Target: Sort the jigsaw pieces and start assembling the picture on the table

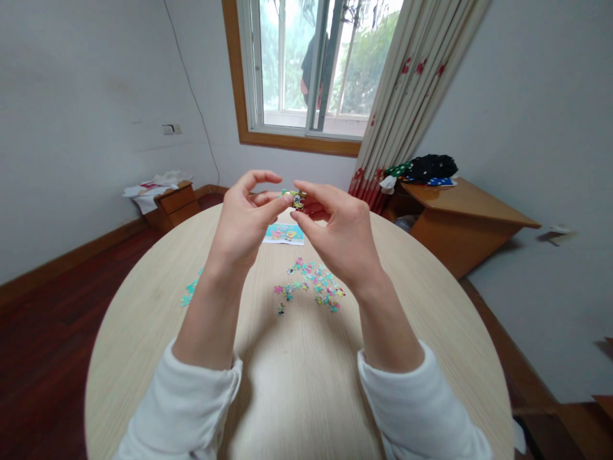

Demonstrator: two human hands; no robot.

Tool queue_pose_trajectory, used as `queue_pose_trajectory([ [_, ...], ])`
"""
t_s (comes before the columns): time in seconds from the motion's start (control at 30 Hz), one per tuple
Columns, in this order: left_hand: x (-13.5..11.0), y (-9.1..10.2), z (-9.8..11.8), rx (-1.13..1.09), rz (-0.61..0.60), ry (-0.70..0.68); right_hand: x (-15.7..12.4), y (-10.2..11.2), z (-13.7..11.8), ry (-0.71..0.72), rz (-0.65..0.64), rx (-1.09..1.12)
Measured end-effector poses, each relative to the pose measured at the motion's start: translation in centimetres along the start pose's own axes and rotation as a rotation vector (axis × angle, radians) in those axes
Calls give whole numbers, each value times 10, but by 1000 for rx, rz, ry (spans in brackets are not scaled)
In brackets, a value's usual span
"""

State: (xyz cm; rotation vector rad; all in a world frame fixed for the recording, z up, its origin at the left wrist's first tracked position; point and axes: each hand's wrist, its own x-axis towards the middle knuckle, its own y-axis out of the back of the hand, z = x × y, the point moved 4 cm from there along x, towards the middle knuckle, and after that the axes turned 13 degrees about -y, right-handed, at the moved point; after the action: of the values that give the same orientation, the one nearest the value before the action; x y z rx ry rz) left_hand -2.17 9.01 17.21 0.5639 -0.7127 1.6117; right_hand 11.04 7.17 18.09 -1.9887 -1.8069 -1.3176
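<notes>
Puzzle part (299, 201): small, mostly yellow, round cartoon eye printed, teal at corner; both hands (242, 217) (342, 220) pinching it.

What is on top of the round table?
A picture sheet, scattered puzzle pieces and, further left, turquoise pieces. The left forearm and right forearm cover parts of the round table; anything behind them cannot be seen.

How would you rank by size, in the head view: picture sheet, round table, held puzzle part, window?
1. Round table
2. Window
3. Picture sheet, partly covered
4. Held puzzle part, partly covered
</notes>
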Motion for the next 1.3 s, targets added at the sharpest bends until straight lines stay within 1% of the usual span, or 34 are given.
queue_pose_trajectory([
  [0.43,0,-1,-2,-4,-4,-9,0,0,1,5,6,5],
  [0.7,1,0,0,18,-20,-11,1,-1,3,-21,-10,22],
  [0.87,0,0,3,27,2,4,1,0,2,-30,-13,18],
  [1.3,1,-1,5,75,12,10,1,0,1,-30,-7,16],
])
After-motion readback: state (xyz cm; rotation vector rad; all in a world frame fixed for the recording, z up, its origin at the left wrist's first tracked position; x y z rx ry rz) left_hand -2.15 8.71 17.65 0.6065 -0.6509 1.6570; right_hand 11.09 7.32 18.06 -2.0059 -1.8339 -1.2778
